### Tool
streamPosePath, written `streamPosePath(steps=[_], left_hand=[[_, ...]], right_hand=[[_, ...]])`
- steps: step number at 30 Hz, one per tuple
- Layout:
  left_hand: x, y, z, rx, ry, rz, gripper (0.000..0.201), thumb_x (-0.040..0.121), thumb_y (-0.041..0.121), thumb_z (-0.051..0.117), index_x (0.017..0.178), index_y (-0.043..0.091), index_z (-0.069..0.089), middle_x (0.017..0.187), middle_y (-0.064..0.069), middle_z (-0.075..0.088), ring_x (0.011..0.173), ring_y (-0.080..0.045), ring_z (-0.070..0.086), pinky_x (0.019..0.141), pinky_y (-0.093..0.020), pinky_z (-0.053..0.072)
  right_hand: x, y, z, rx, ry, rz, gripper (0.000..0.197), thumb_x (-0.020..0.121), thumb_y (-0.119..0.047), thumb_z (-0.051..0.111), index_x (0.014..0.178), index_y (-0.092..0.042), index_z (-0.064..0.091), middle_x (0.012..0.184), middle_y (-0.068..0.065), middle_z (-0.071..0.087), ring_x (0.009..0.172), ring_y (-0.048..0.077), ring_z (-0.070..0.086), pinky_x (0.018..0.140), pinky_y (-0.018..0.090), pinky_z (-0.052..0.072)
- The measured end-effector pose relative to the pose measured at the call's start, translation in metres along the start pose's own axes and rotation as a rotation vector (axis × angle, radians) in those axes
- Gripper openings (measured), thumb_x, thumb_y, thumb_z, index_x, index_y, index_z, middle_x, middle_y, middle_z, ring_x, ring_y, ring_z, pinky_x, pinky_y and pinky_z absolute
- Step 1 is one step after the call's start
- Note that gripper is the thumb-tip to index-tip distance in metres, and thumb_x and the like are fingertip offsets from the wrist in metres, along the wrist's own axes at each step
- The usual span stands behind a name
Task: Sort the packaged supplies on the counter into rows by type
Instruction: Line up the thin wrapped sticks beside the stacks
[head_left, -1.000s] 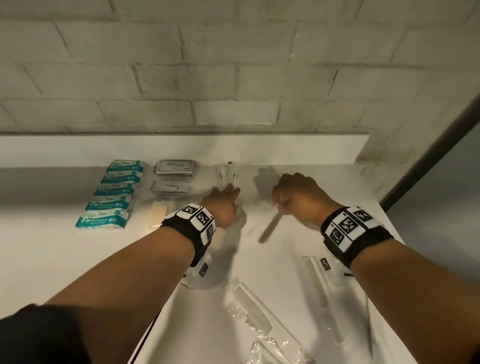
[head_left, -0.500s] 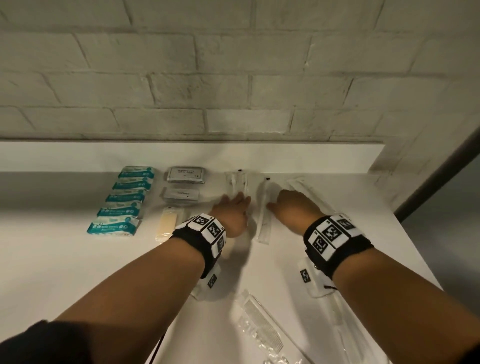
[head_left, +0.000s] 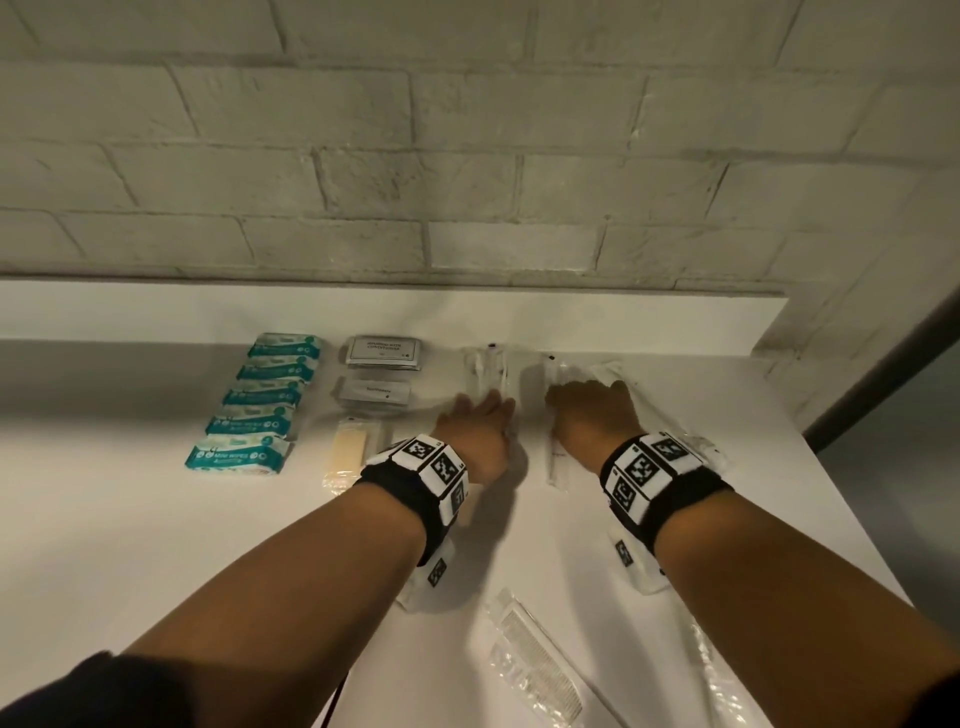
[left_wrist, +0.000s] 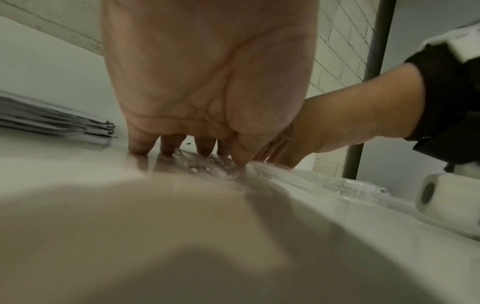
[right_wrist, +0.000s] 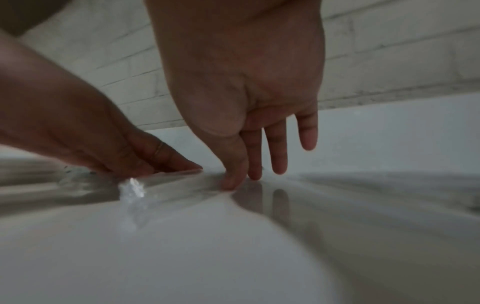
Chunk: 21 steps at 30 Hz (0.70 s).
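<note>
On the white counter (head_left: 130, 545), my left hand (head_left: 480, 415) lies flat with straight fingers pressing on a clear long packet (head_left: 485, 371) near the back ledge. Its fingertips (left_wrist: 166, 150) touch the crinkled plastic (left_wrist: 207, 164). My right hand (head_left: 587, 408) rests with straight fingers on a second clear long packet (head_left: 557, 457) just to the right, thumb and fingertips (right_wrist: 233, 181) down on the counter beside the film (right_wrist: 171, 181). A row of teal wipe packs (head_left: 260, 405) and a row of grey sachets (head_left: 382, 353) lie to the left.
A pale yellow packet (head_left: 349, 452) sits below the grey sachets. A clear-wrapped comb (head_left: 540, 670) lies near the front, with more clear packets (head_left: 701, 447) by my right wrist. A brick wall (head_left: 467, 156) and raised ledge (head_left: 363, 312) close the back; the counter ends at right.
My right hand went from curled round a long packet held above the counter to flat on it, laid down beside the first clear packet. My left hand stayed pressing its packet.
</note>
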<state>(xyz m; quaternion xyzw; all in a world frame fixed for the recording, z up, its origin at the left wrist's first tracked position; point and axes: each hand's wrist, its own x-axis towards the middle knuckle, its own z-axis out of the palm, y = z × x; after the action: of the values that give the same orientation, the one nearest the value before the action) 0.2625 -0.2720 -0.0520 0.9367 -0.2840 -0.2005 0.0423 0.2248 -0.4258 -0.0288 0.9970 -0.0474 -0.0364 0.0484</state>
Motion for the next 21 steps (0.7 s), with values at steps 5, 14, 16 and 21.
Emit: streamPosePath(steps=[5,14,16,21], left_hand=[[-0.008,0.005,-0.005,-0.074,0.025,-0.01,0.058,0.1,0.031,0.03,0.154,0.024,0.011,0.162,0.0,0.006,0.146,-0.041,0.008,0.114,-0.058,0.017],[-0.007,0.013,-0.005,-0.068,0.033,-0.005,0.059,0.101,0.044,0.024,0.152,0.036,-0.005,0.161,0.007,-0.016,0.148,-0.036,-0.005,0.112,-0.067,0.01],[-0.006,0.014,-0.006,-0.015,-0.017,0.004,0.057,0.1,0.047,0.021,0.152,0.039,-0.001,0.161,0.008,-0.015,0.147,-0.038,-0.009,0.11,-0.069,0.007],[-0.004,0.017,-0.005,0.03,-0.016,0.0,0.057,0.098,0.05,0.024,0.152,0.037,0.011,0.162,0.005,-0.005,0.147,-0.039,-0.005,0.108,-0.07,0.009]], right_hand=[[0.006,-0.012,-0.001,0.137,-0.195,-0.079,0.051,0.097,-0.017,0.035,0.147,-0.026,0.031,0.148,0.001,0.043,0.141,0.025,0.032,0.113,0.056,0.021],[0.009,0.001,-0.003,0.36,-0.248,-0.061,0.055,0.101,-0.021,0.03,0.153,-0.031,0.014,0.158,-0.004,0.025,0.147,0.021,0.018,0.118,0.05,0.015],[0.005,0.018,-0.009,0.391,-0.09,0.046,0.055,0.098,-0.018,0.036,0.151,-0.028,0.024,0.152,0.002,0.037,0.138,0.025,0.037,0.112,0.042,0.03],[-0.001,0.054,-0.011,0.242,-0.137,0.459,0.038,0.087,-0.025,0.054,0.123,-0.012,0.06,0.118,0.01,0.061,0.109,0.031,0.06,0.087,0.035,0.048]])
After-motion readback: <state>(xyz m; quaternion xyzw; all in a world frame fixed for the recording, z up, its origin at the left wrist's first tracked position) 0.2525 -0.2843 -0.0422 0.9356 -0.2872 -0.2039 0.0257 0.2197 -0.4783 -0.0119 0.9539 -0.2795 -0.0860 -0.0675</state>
